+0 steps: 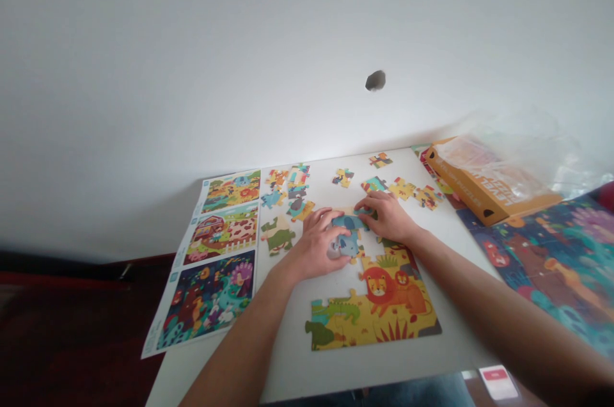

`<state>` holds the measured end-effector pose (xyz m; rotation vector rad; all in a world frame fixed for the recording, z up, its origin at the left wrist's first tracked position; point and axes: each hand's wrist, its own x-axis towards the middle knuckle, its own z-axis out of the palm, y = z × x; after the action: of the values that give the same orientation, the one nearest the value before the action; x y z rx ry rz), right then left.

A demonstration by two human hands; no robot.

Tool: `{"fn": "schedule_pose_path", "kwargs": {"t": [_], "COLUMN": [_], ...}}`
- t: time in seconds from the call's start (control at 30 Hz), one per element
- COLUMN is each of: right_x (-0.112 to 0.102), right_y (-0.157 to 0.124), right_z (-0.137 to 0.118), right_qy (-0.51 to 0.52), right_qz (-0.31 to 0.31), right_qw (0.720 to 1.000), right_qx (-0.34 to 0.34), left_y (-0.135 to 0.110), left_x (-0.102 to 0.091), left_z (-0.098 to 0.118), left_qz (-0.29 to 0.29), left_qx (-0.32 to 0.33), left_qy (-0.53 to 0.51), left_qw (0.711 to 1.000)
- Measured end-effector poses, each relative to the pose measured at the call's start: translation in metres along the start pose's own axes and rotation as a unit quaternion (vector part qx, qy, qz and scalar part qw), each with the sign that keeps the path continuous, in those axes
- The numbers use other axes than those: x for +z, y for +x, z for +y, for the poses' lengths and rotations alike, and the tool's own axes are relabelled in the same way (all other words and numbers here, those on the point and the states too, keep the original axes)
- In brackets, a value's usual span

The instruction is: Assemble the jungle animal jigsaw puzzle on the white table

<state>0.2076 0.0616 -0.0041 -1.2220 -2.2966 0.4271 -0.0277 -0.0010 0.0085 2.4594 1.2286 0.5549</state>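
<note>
My left hand (320, 244) curls around the left side of joined blue elephant puzzle pieces (349, 243), thumb and fingers on their edges. My right hand (386, 215) pinches a puzzle piece (364, 214) at the elephant's upper right; the fingers hide most of it. Just below lies a joined puzzle section (384, 304) with lions and a crocodile, its upper left edge stepped. A green puzzle piece (389, 244) shows partly beneath my right wrist. Left of my left hand lies a loose piece with a green animal (278, 234).
Several loose puzzle pieces (298, 182) lie toward the wall, others (403, 188) at the back right. A printed picture sheet (185, 266) covers the table's left. At right are an orange puzzle box (472, 186) with clear plastic and a dark-blue assembled puzzle (551, 266).
</note>
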Motion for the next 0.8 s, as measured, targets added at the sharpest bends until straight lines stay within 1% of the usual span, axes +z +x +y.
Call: {"fn": "schedule_pose_path", "kwargs": {"t": [0.37,0.8], "right_x": [0.0002,-0.0019], "right_y": [-0.0002,-0.0004], "right_z": [0.0003,-0.0017], "right_qy": [0.001,-0.001], "right_qz": [0.001,-0.003], "right_qw": [1.000,1.000], "right_qx": [0.000,-0.002], "left_y": [0.0013,0.0009], "left_x": [-0.0037,-0.0022], "left_z": [0.0026,0.0020], "left_qz": [-0.003,-0.003], "left_qx": [-0.004,0.000], "left_qy": [-0.008,-0.004], "left_qw": [1.000,1.000]}}
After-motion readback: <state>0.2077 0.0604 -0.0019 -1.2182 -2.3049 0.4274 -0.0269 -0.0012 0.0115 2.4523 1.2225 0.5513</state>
